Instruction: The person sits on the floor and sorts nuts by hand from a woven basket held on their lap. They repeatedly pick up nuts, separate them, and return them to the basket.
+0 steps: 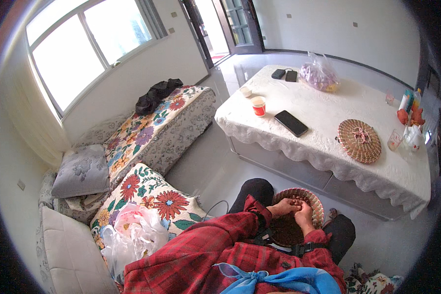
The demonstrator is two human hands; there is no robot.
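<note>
Between my knees sits a round woven basket (318, 205) with a red-and-cream rim and a dark brown mass of small pieces inside. Above it my left hand (283, 207) and my right hand (304, 215) come together, fingertips close. Several small reddish-brown pieces (297, 202) that look like nuts or beans are gathered at the fingers of both hands. Their exact kind is too small to tell. The undersides of my fingers are hidden, and my sleeves cover part of the basket's near side.
Ahead stands a table with a white cloth (323, 106), bearing a woven lid (359, 141), a smartphone (291, 123), a paper cup (258, 106) and a filled plastic bag (319, 73). To my left are a white plastic bag (136, 235) and a floral-covered sofa (143, 136).
</note>
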